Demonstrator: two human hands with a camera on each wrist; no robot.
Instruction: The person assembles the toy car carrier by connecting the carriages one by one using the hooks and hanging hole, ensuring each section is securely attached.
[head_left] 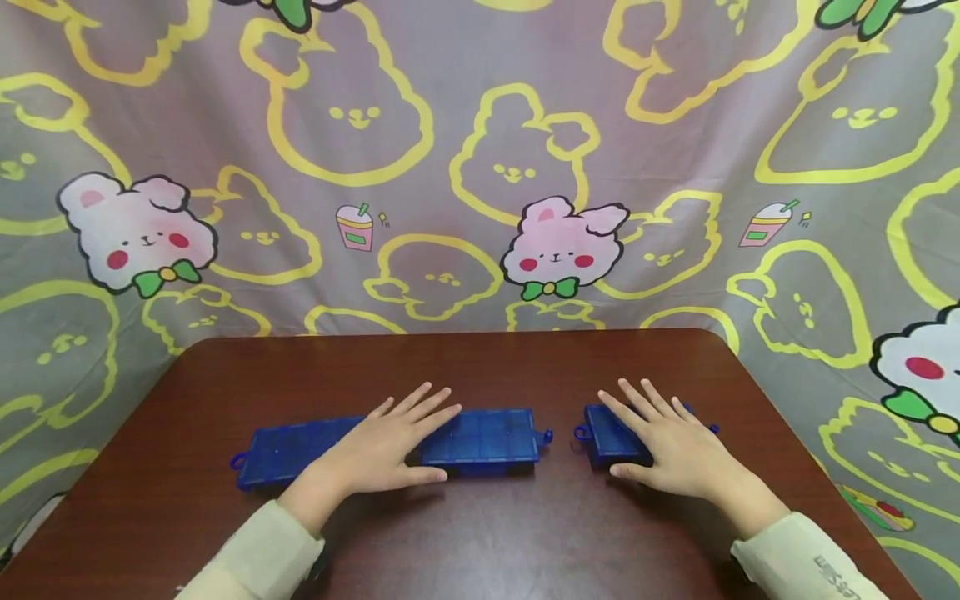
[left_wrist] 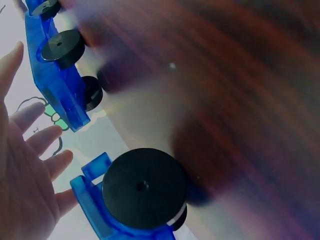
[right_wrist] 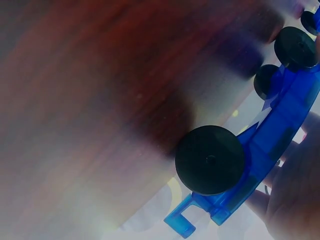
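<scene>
In the head view, my left hand (head_left: 386, 446) is spread with straight fingers over the middle of a long run of translucent blue toy train wagon (head_left: 480, 437). The run's left stretch (head_left: 296, 452) ends in a ring, its right end in a small hook. The hand hides its middle, so I cannot tell how the parts join there. My right hand (head_left: 678, 446) lies spread over a separate blue wagon (head_left: 611, 433) with a ring at its left end. Black wheels (left_wrist: 145, 187) show under the blue bodies in both wrist views. Whether the palms touch the wagons is unclear.
Everything stands on a dark brown wooden table (head_left: 465, 362) with rounded far corners. A grey curtain (head_left: 420, 200) with cartoon animals hangs behind and at both sides. A short gap separates the left run's hook from the right wagon's ring.
</scene>
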